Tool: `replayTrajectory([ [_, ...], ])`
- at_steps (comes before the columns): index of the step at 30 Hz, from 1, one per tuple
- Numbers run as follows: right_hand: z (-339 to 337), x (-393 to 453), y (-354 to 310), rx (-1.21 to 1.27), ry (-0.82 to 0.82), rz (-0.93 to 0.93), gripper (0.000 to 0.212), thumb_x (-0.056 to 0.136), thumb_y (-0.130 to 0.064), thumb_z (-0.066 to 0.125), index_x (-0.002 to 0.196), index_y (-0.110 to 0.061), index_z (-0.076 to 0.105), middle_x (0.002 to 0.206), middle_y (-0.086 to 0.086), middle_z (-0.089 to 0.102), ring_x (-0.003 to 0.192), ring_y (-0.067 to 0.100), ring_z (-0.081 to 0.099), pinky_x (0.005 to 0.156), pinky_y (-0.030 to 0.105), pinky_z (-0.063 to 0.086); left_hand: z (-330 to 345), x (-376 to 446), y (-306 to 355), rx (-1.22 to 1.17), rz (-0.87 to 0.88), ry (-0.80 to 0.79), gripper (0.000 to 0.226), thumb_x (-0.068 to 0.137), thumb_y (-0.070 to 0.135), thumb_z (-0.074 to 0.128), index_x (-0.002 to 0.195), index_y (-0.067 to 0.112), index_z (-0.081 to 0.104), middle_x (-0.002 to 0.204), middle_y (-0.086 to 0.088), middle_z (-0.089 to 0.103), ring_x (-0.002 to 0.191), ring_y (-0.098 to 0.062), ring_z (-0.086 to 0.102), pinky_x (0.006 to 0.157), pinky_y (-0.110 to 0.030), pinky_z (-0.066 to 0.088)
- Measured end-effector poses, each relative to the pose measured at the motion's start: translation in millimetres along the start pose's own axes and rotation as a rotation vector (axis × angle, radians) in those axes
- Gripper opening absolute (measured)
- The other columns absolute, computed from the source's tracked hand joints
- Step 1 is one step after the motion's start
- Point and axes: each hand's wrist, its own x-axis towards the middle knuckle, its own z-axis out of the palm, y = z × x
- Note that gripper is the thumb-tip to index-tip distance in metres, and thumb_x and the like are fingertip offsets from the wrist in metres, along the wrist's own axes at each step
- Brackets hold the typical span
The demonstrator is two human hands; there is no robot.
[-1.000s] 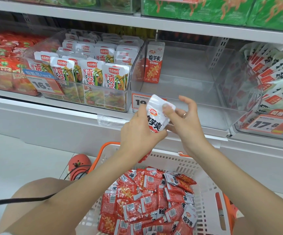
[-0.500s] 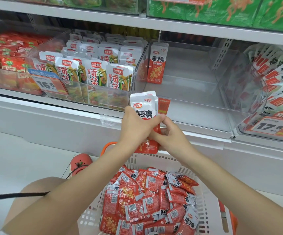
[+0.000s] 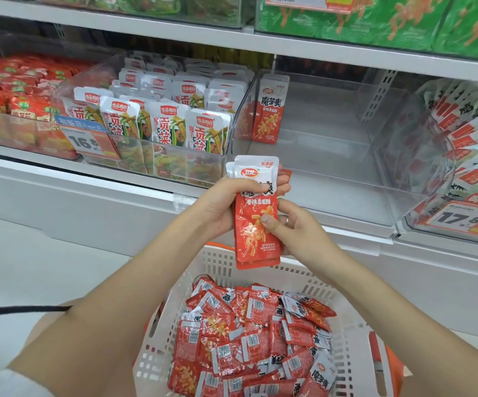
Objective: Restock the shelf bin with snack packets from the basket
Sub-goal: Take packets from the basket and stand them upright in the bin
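Both hands hold a small stack of red-and-white snack packets (image 3: 256, 219) upright above the far rim of the white basket (image 3: 220, 263) and in front of the clear shelf bin (image 3: 346, 179). The left hand (image 3: 220, 206) wraps the upper part of the stack from the left, its fingers curled across the front just below the white top edge, which stands clear above the hand. The right hand (image 3: 295, 227) grips the middle of the stack from the right, thumb pressed on the printed front and the other fingers behind; the lower ends of the packets hang free below both hands. How many packets the stack contains cannot be told, though at least two edges show. The bin is nearly bare: a single matching packet (image 3: 270, 110) stands upright against its left wall, toward the back. The basket below holds a loose heap of the same packets (image 3: 255, 339), lying at mixed angles. Left of the bin, a neighbouring bin holds rows of white packets (image 3: 169, 116) behind an orange price tag (image 3: 88, 140); to the right sits another price tag (image 3: 461, 217).
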Motion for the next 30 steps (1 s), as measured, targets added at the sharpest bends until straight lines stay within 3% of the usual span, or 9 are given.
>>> replayTrajectory([
  [4, -1, 0, -6, -0.001, -0.008, -0.040, 0.021, 0.095, -0.016, 0.052, 0.116, -0.018, 0.054, 0.094, -0.002, 0.070, 0.080, 0.007, 0.070, 0.064, 0.019, 0.054, -11, 5, -15, -0.155, 0.046, -0.242, 0.063, 0.069, 0.017, 0.072, 0.130, 0.011, 0.057, 0.135, -0.014, 0.054, 0.127, -0.025, 0.051, 0.106, -0.043, 0.041],
  [8, -1, -4, -3, 0.024, 0.081, -0.027, 0.027, 0.087, -0.023, 0.061, 0.114, -0.021, 0.058, 0.099, 0.005, 0.071, 0.084, 0.017, 0.071, 0.070, 0.030, 0.059, -1, 7, -25, -0.110, 0.114, -0.166, 0.036, 0.068, 0.008, 0.054, 0.101, 0.007, 0.069, 0.114, -0.016, 0.067, 0.111, -0.026, 0.062, 0.093, -0.041, 0.051],
  [11, 9, -5, 9, 0.538, 0.141, 0.160, 0.056, 0.077, -0.045, 0.062, 0.120, -0.009, 0.058, 0.105, 0.009, 0.068, 0.087, 0.018, 0.066, 0.074, 0.036, 0.054, 2, 10, -20, -0.239, 0.199, -0.054, 0.037, 0.060, 0.000, 0.040, 0.090, 0.007, 0.060, 0.090, -0.011, 0.071, 0.094, -0.026, 0.067, 0.084, -0.035, 0.053],
  [13, 15, -3, 15, 0.919, 0.202, 0.361, 0.067, 0.083, -0.061, 0.051, 0.121, -0.007, 0.057, 0.106, 0.010, 0.068, 0.096, 0.021, 0.063, 0.087, 0.042, 0.050, 0, 10, -19, -0.215, 0.245, -0.043, 0.041, 0.058, -0.004, 0.040, 0.093, 0.010, 0.058, 0.087, -0.007, 0.067, 0.089, -0.024, 0.066, 0.088, -0.040, 0.048],
  [15, 20, -4, 16, 1.198, 0.257, 0.449, 0.070, 0.090, -0.064, 0.041, 0.122, -0.003, 0.056, 0.108, 0.016, 0.068, 0.101, 0.028, 0.063, 0.098, 0.045, 0.045, 2, 5, -23, -0.153, 0.234, -0.087, 0.047, 0.058, -0.007, 0.042, 0.099, 0.010, 0.059, 0.087, -0.007, 0.064, 0.085, -0.021, 0.063, 0.092, -0.045, 0.046],
  [21, 25, -2, -3, 1.379, 0.238, 0.303, 0.060, 0.098, -0.054, 0.033, 0.100, -0.002, 0.062, 0.084, 0.017, 0.071, 0.069, 0.029, 0.071, 0.065, 0.040, 0.052, 9, 1, -44, -0.082, 0.143, -0.123, 0.054, 0.059, -0.009, 0.045, 0.109, 0.006, 0.060, 0.087, -0.007, 0.062, 0.082, -0.018, 0.062, 0.087, -0.034, 0.052],
  [25, 16, 0, 2, 1.015, 0.136, 0.271, 0.052, 0.096, -0.056, 0.035, 0.099, -0.009, 0.059, 0.076, 0.005, 0.069, 0.070, 0.020, 0.068, 0.069, 0.036, 0.048, 6, 1, -38, -0.133, 0.045, -0.198, 0.046, 0.051, -0.006, 0.052, 0.095, 0.005, 0.058, 0.077, -0.005, 0.055, 0.071, -0.017, 0.053, 0.078, -0.033, 0.049],
  [27, 1, 0, -2, 0.544, 0.096, 0.149, 0.046, 0.088, -0.058, 0.049, 0.093, -0.013, 0.056, 0.066, -0.003, 0.059, 0.060, 0.011, 0.053, 0.063, 0.026, 0.044, 2, -3, -33, 0.057, -0.028, -0.183, 0.041, 0.049, -0.006, 0.051, 0.088, 0.005, 0.058, 0.073, -0.006, 0.058, 0.068, -0.018, 0.057, 0.077, -0.036, 0.050],
  [30, -15, -3, -12, -0.014, -0.017, -0.010, 0.024, 0.077, -0.032, 0.069, 0.091, -0.014, 0.063, 0.069, -0.001, 0.065, 0.049, 0.007, 0.051, 0.049, 0.019, 0.044, 3, -10, -29, 0.322, -0.117, -0.161, 0.037, 0.053, -0.008, 0.046, 0.084, 0.004, 0.061, 0.070, -0.008, 0.065, 0.068, -0.020, 0.065, 0.072, -0.034, 0.056],
])
